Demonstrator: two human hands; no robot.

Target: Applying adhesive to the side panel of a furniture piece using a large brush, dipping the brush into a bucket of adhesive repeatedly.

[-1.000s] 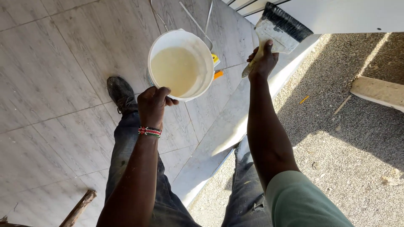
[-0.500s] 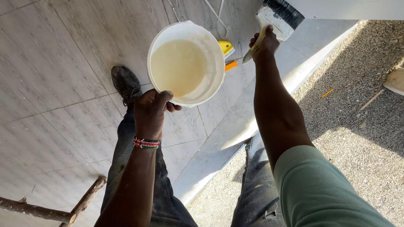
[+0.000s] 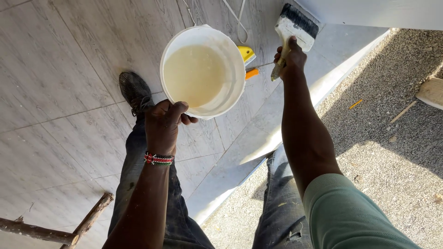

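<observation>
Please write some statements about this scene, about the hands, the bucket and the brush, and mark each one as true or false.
1. The left hand holds the white bucket by its rim. True.
2. The bucket is empty. False: it holds a pale, cream-coloured liquid.
3. The right hand grips a wide brush with dark bristles. True.
4. The brush is dipped in the bucket. False: it is raised to the right of the bucket, apart from it.
5. A beaded bracelet is on the right wrist. False: it is on the left wrist.
</observation>
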